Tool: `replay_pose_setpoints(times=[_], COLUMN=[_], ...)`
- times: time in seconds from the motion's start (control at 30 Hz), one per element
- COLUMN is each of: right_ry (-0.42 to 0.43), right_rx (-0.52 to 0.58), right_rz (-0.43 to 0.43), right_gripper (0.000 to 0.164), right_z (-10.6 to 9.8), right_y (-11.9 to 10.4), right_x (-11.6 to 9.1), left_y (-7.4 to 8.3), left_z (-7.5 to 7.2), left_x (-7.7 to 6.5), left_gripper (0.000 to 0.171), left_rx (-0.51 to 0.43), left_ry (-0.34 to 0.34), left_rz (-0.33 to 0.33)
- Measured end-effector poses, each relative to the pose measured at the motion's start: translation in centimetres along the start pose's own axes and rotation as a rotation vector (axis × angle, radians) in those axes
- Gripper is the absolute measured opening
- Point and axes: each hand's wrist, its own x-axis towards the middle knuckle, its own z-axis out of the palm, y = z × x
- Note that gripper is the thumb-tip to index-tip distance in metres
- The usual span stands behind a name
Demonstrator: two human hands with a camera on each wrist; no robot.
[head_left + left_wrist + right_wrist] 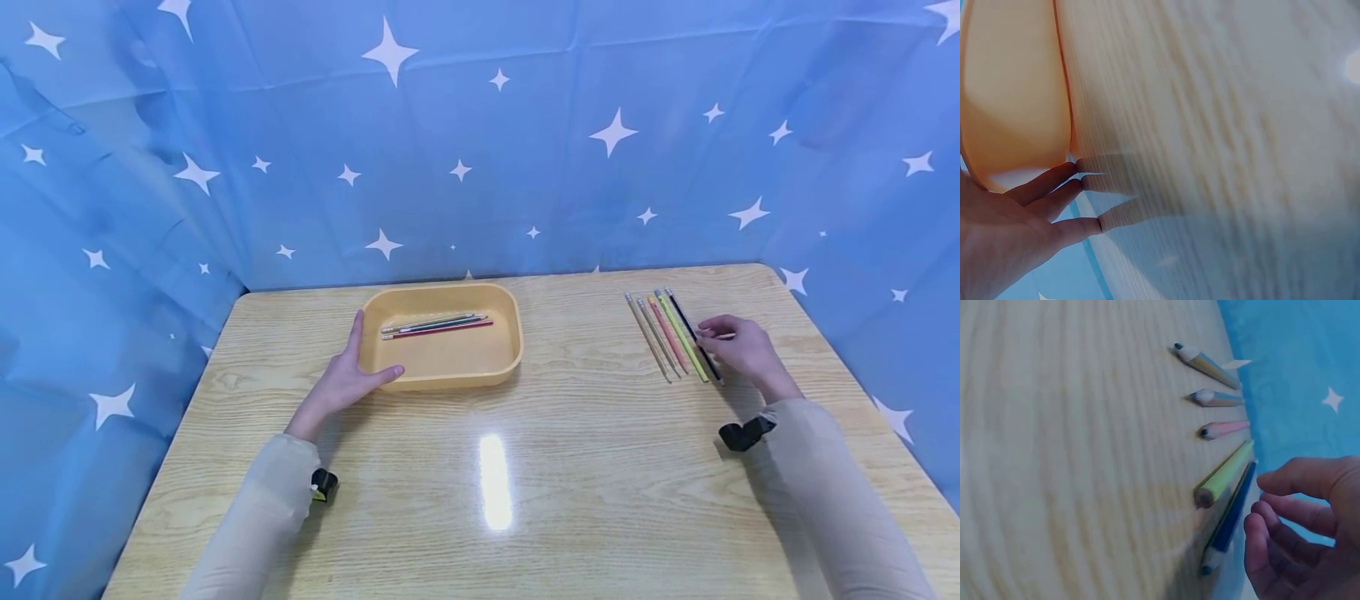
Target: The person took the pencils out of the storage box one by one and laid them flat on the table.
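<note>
Our left hand (347, 375), fingers spread, touches the tray (427, 384) mid-left; our right hand (742, 343), fingertips apart, is by the dark pencil (683, 317), right.

place: curtained tabletop booth | signs: starry blue cloth (525, 167), wood-grain table (600, 483)

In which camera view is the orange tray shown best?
The head view: nearly the whole orange tray is visible, with pencils inside and the left hand at its left end. The left wrist view shows only part, cut by the frame edge; the right wrist view shows none.
</note>
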Motion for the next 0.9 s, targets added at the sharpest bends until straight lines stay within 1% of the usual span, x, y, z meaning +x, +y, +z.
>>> replay_pose_setpoints(times=[0.13,0.23,0.37,0.6,0.77,0.9], right_ry=[0.019,0.028,0.003,-0.066,-0.082,-0.105], right_rx=[-0.024,-0.032,-0.022,0.004,0.007,0.044], right_rz=[-0.006,-0.039,-0.074,-0.086,-0.151,-0.184], right_gripper=[0.037,0.036,0.036,0.035,0.031,0.030], right_z=[-0.1,0.2,0.9,2.8,4.2,5.3], right_y=[-0.9,-1.9,-3.3,-6.2,-8.3,-10.0], right_x=[0.1,0.2,0.5,1.1,1.5,1.8], left_y=[0.2,0.2,0.2,0.1,0.1,0.1], left_z=[0.0,0.0,0.0,0.0,0.0,-0.1], left_x=[-0.1,-0.2,-0.1,-0.1,-0.1,-0.2], left_gripper=[0.118,0.117,0.117,0.117,0.117,0.117], left_rx=[0.008,0.012,0.006,-0.005,-0.015,-0.015], left_ry=[0.004,0.005,0.004,-0.001,-0.006,-0.003], left_rz=[0.016,0.023,0.023,0.026,0.024,0.024])
